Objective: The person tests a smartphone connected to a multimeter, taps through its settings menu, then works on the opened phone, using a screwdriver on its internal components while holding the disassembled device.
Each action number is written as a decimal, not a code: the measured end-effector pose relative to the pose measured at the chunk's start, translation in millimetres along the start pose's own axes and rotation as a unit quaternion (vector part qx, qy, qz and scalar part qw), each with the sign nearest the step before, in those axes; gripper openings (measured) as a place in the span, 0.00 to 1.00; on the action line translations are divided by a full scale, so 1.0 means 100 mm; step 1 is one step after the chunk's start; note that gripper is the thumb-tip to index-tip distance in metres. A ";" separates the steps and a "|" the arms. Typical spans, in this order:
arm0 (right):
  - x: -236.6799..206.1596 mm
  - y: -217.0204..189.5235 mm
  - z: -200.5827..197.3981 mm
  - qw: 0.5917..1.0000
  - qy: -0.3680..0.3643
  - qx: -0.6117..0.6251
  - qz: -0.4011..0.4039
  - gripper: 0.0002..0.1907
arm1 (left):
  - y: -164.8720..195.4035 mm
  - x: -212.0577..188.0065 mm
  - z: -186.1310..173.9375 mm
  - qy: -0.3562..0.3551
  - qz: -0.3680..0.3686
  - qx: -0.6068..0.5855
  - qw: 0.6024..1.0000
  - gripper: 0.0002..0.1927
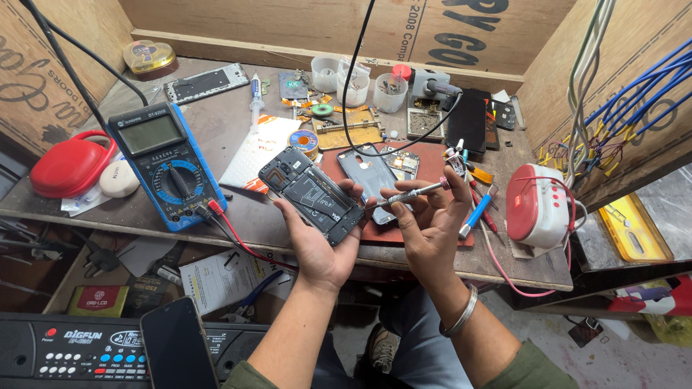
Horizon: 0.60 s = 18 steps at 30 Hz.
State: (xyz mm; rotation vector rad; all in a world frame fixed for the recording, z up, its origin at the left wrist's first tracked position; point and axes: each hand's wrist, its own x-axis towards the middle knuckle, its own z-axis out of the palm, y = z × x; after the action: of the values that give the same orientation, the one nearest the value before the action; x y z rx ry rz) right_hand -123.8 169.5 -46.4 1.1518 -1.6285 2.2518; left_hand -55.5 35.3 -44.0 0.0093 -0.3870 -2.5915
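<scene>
Plywood walls box in a cluttered wooden tabletop (pixel 238 216), and everything sits around the opened phone (pixel 312 194) held just above its front edge. That phone is a dark slab with its back cover off: a camera block shows at the upper left end, a black battery fills the middle, and thin metal framing runs round the rim. The left hand (pixel 317 245) cradles it from below, fingers (pixel 353 189) curled up round the phone's right edge and pressed against it. Just right of the phone the right hand (pixel 431 227) pinches a slim screwdriver (pixel 414 193) between thumb and fingers, its metal tip pointing left towards the phone's edge, its pink cap at the far end. Behind the phone lies a grey back cover (pixel 366 173) on a red mat (pixel 432 169). Left of the phone stands a blue multimeter (pixel 166 162), its red and black leads trailing towards the phone. Further left rests a red case (pixel 68 166). Well right of the phone sits a red and white speaker (pixel 537 205)
</scene>
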 end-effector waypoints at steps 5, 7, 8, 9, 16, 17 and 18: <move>-0.01 0.00 0.00 1.000 0.000 -0.005 0.001 0.40 | 0.00 0.00 0.00 0.006 -0.003 -0.002 1.000 0.42; 0.00 0.00 0.00 1.000 -0.001 -0.005 0.001 0.40 | 0.00 0.00 0.00 0.007 -0.002 0.000 1.000 0.42; 0.00 0.00 0.00 1.000 -0.001 -0.007 0.001 0.40 | -0.01 -0.01 0.00 0.007 -0.002 0.001 1.000 0.42; 0.00 0.00 0.00 1.000 -0.002 -0.010 0.000 0.40 | 0.00 0.00 0.00 0.006 -0.002 0.002 1.000 0.42; -0.02 0.00 -0.02 1.000 0.002 -0.004 -0.002 0.40 | 0.00 0.00 0.01 0.002 -0.004 0.002 1.000 0.43; -0.02 0.00 -0.02 1.000 0.001 -0.008 -0.004 0.40 | 0.00 0.00 0.01 0.002 -0.005 0.002 1.000 0.43; -0.02 0.00 -0.03 1.000 0.001 -0.012 -0.006 0.40 | 0.00 0.00 0.01 0.003 -0.005 0.002 1.000 0.42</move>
State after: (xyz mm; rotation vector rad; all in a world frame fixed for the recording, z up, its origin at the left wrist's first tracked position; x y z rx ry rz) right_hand -124.1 172.3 -47.7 1.1501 -1.6375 2.2199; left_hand -55.2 35.2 -43.3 0.0195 -0.3910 -2.5991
